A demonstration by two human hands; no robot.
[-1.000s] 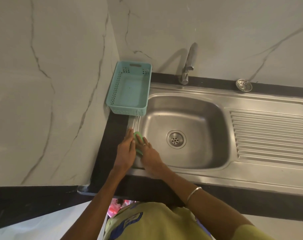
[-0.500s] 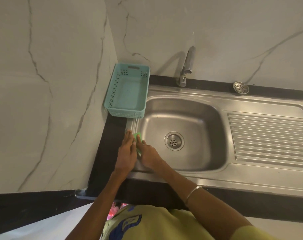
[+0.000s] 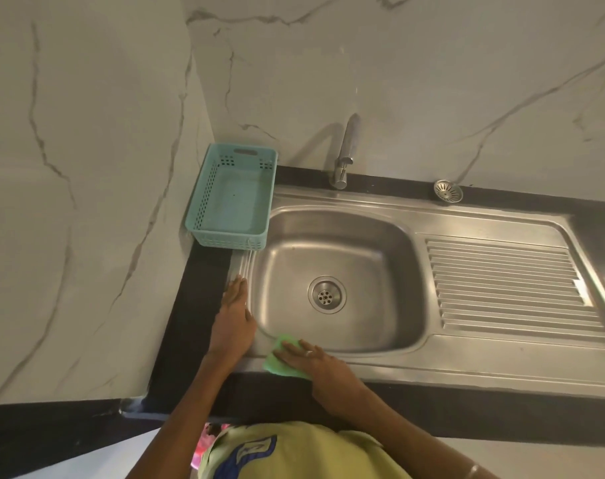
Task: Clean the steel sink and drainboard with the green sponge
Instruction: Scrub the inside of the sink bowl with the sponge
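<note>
The steel sink (image 3: 380,243) has a round drain (image 3: 326,294) in its bowl and a ribbed drainboard (image 3: 508,288) to its right. The green sponge (image 3: 276,363) lies flat on the sink's front rim at the near-left corner. My right hand (image 3: 314,357) presses down on the sponge with fingers stretched over it. My left hand (image 3: 233,319) rests flat on the sink's left rim, fingers together, holding nothing.
A teal plastic basket (image 3: 204,202) stands at the back left corner, overlapping the sink's rim. The tap (image 3: 344,157) rises behind the bowl. A loose steel strainer (image 3: 448,191) lies on the black counter (image 3: 194,305) at the back. Marble walls close the left and back.
My right hand has slid the sponge from the left rim down to the front-left corner of the rim. My left hand stays on the left rim.
</note>
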